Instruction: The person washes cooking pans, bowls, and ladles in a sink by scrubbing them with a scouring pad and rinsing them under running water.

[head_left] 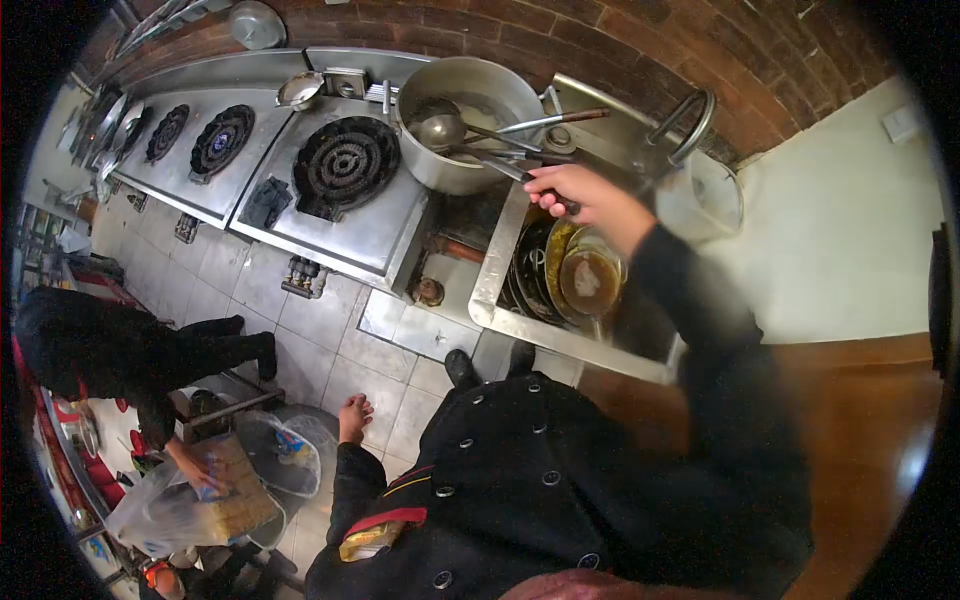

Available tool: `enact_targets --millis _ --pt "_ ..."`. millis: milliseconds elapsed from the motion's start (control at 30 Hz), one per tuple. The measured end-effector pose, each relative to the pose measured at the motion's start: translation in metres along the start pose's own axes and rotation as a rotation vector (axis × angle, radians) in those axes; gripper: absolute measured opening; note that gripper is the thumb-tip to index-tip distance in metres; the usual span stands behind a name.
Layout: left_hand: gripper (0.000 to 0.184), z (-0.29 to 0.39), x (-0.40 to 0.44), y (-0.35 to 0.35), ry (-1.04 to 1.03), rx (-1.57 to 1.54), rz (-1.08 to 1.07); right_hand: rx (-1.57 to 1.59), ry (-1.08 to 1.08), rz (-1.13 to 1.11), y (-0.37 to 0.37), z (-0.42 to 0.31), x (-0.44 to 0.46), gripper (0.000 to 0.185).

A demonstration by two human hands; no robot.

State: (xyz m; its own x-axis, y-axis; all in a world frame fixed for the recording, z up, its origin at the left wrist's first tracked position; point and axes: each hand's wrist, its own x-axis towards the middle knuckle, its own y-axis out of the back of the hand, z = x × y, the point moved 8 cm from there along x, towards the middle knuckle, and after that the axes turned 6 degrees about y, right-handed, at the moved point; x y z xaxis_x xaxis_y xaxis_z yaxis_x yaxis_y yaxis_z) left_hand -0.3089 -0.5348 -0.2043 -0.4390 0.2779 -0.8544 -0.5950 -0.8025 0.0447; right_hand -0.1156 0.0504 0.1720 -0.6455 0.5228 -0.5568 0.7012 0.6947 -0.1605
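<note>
My right hand [567, 192] is wrapped round the dark handle of a ladle [443, 132], whose metal bowl lies over the large pot [455, 180]. Other long-handled utensils lean on the pot's rim, their handles pointing right. Below my right hand, the metal sink [490, 290] holds several dirty pans [588, 282]. My left hand [355, 416] hangs low beside my body, away from any object, with its fingers curled; whether anything is in them cannot be made out.
Burners [345, 165] line the steel stove left of the pot. A faucet [695, 125] and a whitish bucket [705, 195] stand right of the sink. At lower left, a co-worker [100, 345] bends with a hand on a plastic bag [165, 515]; a bin [290, 450] stands nearby.
</note>
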Motion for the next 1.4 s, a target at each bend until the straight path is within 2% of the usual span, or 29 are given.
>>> enact_targets --millis 33,200,300,433,533,633,867,933,1100,1267,1400 --pt "0.02 -0.006 0.007 0.004 -0.007 0.0 -0.005 0.011 -0.021 -0.045 -0.001 -0.004 -0.009 0.021" --pt "0.026 -0.079 0.025 0.016 0.211 0.086 -0.001 0.013 0.026 -0.03 0.007 -0.023 -0.054 0.025" --pt "0.028 -0.092 0.021 0.018 0.273 0.18 -0.013 0.002 0.055 -0.018 0.009 -0.03 -0.08 0.041" --pt "0.029 -0.085 0.033 0.022 0.3 0.169 -0.041 0.049 0.063 -0.032 0.01 -0.032 -0.101 0.046" --pt "0.03 -0.057 0.044 0.015 0.19 0.119 -0.169 0.048 0.068 -0.006 0.011 -0.033 -0.119 0.05" --pt "0.033 -0.023 0.048 0.017 0.134 0.153 -0.028 0.058 0.075 0.021 0.02 -0.031 -0.134 0.054" --pt "0.033 0.008 0.05 -0.001 0.087 0.225 -0.044 0.175 0.125 0.096 0.04 -0.06 -0.217 0.051" --pt "0.034 0.002 0.062 -0.008 0.152 0.255 -0.101 0.226 0.163 0.091 0.05 -0.071 -0.245 0.047" --pt "0.032 0.004 0.078 -0.026 0.143 0.38 -0.178 0.143 0.307 0.352 0.074 -0.115 -0.338 0.041" --pt "0.031 0.036 0.067 -0.048 0.144 0.427 -0.175 0.101 0.457 0.452 0.113 -0.143 -0.405 0.025" --pt "0.032 0.058 0.075 -0.058 0.095 0.436 -0.182 0.064 0.46 0.614 0.148 -0.142 -0.431 0.025"
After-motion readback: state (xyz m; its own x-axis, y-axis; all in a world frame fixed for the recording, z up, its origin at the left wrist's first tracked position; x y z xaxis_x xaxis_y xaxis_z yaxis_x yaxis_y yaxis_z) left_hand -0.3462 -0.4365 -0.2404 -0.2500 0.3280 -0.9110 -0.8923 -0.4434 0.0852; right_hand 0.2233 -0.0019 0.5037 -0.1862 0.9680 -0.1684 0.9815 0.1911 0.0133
